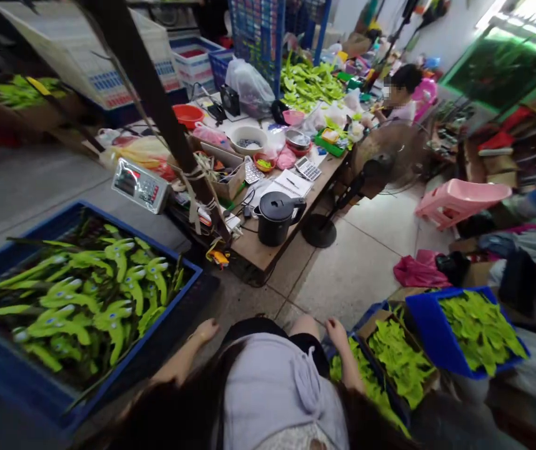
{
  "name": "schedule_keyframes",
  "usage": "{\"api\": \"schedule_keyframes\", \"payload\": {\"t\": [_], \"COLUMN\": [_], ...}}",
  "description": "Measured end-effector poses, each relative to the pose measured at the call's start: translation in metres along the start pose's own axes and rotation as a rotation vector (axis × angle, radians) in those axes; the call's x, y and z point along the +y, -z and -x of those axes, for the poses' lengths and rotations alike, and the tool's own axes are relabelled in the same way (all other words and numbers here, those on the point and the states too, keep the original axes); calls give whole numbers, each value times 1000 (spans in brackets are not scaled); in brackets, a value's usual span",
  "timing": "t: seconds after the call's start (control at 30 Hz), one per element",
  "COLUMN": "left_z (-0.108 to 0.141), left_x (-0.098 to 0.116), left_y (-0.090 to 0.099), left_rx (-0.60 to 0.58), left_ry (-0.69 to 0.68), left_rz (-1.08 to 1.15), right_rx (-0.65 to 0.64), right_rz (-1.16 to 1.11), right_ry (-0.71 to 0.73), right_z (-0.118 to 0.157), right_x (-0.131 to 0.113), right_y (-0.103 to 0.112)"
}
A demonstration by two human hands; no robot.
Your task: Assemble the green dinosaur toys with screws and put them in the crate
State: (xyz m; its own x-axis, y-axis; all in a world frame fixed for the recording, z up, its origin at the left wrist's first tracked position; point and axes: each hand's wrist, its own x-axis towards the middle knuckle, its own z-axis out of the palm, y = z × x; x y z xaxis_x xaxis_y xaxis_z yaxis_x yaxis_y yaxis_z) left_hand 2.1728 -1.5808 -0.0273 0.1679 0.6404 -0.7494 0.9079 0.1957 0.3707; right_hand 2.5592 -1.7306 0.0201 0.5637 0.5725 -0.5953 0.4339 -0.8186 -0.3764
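My left hand (208, 329) hangs beside my dark shorts, near the right edge of a blue crate (187, 270). It does not touch the crate, which holds several bright green, praying-mantis-shaped pieces (113, 319) with pale, bluish ends. My right hand (336, 329) hangs by my other thigh, above and left of the boxes of green leaf-like pieces (397, 356). Both hands are small and foreshortened. Their fingers point away from me and are mostly hidden, and no object shows in either.
Ahead stands a cluttered table (253, 250) with a black kettle (275, 217), calculator (308, 169) and notebook (291, 183). A scale display (139, 185) sits left of a dark post (155, 94). Right are a standing fan (380, 165), pink stool (465, 197) and blue bin (420, 325). Another person (402, 100) sits behind.
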Motion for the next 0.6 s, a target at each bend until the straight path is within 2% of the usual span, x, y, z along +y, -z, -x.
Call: {"api": "schedule_keyframes", "payload": {"t": [0.1, 0.17, 0.23, 0.3, 0.37, 0.47, 0.53, 0.6], "left_z": [-60, -96, -122, -139, -150, -170, -189, -212], "left_x": [72, 121, 170, 221, 273, 347, 385, 412], "left_y": [-15, -28, -42, -57, -70, -81, -85, -87], "left_rx": [-14, 21, 82, 147, 204, 266, 299, 328], "left_ry": [48, 60, 88, 141, 197, 230, 221, 206], "left_rz": [90, 175, 269, 360, 443, 543, 589, 623], "right_rx": [-65, -84, -108, -149, -195, -218, -210, -217], "right_rz": [44, 78, 130, 196, 262, 330, 355, 371], "right_ry": [109, 215, 335, 457, 566, 688, 748, 809], "right_z": [-129, -218, -301, -371, -425, -484, -514, -539], "right_x": [-65, -119, -179, -243, -305, -389, -434, -465], "right_y": [50, 78, 96, 103, 100, 82, 65, 49]}}
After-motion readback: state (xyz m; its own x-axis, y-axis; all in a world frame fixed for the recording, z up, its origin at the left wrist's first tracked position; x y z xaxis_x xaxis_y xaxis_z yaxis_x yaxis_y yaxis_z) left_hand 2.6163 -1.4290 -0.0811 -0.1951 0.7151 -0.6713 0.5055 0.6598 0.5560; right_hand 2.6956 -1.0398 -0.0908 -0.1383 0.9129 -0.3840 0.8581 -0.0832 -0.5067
